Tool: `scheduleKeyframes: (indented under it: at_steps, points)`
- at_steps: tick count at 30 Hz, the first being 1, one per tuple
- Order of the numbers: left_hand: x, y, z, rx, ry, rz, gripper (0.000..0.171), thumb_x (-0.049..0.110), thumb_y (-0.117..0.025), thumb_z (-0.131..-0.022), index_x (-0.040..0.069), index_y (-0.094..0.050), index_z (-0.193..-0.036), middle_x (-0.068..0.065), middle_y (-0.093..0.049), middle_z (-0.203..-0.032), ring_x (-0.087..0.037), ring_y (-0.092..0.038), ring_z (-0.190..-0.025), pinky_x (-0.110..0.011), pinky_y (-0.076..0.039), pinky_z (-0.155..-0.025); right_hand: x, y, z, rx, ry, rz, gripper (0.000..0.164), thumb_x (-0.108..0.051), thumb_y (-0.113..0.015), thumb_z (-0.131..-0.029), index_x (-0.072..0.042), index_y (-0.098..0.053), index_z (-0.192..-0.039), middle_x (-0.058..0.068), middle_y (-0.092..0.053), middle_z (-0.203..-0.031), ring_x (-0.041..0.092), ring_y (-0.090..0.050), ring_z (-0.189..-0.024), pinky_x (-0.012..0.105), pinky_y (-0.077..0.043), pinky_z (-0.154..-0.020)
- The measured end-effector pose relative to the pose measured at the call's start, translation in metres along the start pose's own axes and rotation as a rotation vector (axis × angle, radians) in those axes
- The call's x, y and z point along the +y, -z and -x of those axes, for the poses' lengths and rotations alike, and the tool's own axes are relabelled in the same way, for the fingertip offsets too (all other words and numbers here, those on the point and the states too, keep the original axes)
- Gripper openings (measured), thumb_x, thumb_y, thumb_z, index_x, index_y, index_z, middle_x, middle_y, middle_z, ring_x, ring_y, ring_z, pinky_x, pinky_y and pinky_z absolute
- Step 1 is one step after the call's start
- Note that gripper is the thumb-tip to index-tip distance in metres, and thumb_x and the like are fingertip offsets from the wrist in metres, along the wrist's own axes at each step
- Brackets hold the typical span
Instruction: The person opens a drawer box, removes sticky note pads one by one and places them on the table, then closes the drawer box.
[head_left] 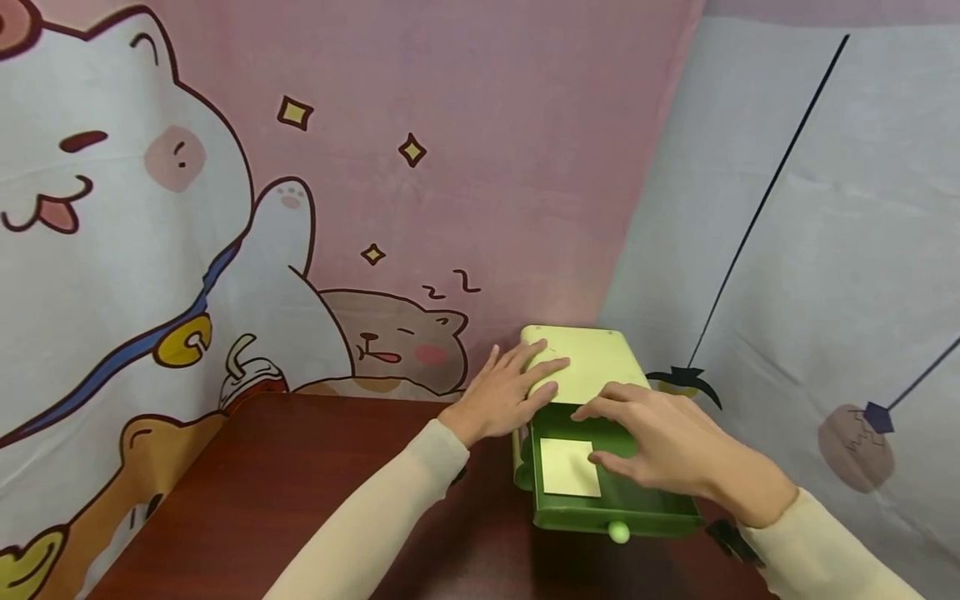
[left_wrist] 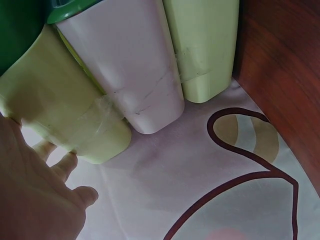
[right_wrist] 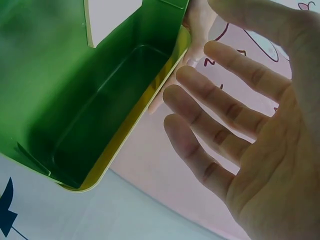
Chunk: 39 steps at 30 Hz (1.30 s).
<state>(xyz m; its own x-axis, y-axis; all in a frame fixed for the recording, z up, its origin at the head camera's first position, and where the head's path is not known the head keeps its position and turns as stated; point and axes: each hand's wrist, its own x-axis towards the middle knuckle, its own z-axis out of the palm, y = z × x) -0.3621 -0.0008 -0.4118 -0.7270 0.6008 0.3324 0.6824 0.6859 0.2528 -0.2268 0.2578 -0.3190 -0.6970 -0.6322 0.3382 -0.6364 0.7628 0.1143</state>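
A small drawer cabinet [head_left: 592,358] with a pale yellow-green top stands at the table's back right. Its top green drawer [head_left: 648,500] is pulled out toward me, with a round light-green knob [head_left: 618,532] on the front. Inside, on the left, lies a pale yellow square, like a sticky note pad [head_left: 570,468]. My left hand [head_left: 498,393] rests with spread fingers on the cabinet top's left edge. Over the open drawer hovers my right hand [head_left: 667,437], its fingers apart and loosely bent, holding nothing; the right wrist view shows its bare palm [right_wrist: 285,165].
The dark red-brown table [head_left: 322,483] extends left of the cabinet. Behind hangs a pink cloth [head_left: 480,167] printed with cartoon animals, with a pale cloth [head_left: 810,250] on the right. In the left wrist view, clear tape [left_wrist: 102,117] sticks to the cabinet's pale green and pinkish sides.
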Motion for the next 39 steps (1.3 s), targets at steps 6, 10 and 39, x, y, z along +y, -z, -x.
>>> scheduleKeyframes:
  at_steps: [6,10,39]
  points:
    - [0.001,0.000,0.000,0.003,-0.004,-0.010,0.062,0.069,-0.020,-0.124,0.052,-0.033,-0.183,0.003,-0.018,-0.198,-0.031,-0.023,-0.184,-0.072,-0.012,-0.148,0.002,0.000,-0.008,-0.097,0.046,-0.032,0.040,-0.041,-0.096,-0.095,-0.037,-0.083,-0.133,-0.015,-0.076,-0.128,0.006,-0.074,-0.098,0.027,-0.057,-0.066]
    - [0.001,0.001,0.002,0.005,-0.005,-0.008,0.063,0.069,-0.022,-0.124,0.051,-0.034,-0.182,0.002,-0.018,-0.198,-0.032,-0.023,-0.184,-0.072,-0.012,-0.148,0.002,-0.004,-0.014,-0.160,0.068,-0.057,0.042,-0.042,-0.096,-0.096,-0.036,-0.083,-0.136,-0.014,-0.076,-0.133,0.012,-0.078,-0.108,0.034,-0.063,-0.073]
    - [0.003,0.003,0.001,-0.023,-0.001,-0.016,0.065,0.071,-0.017,-0.123,0.052,-0.028,-0.184,0.003,-0.013,-0.199,-0.034,-0.016,-0.186,-0.072,-0.010,-0.149,0.002,-0.022,-0.037,-0.380,0.227,-0.043,0.060,-0.043,-0.102,-0.090,-0.037,-0.082,-0.146,-0.009,-0.076,-0.136,0.013,-0.078,-0.108,0.047,-0.069,-0.089]
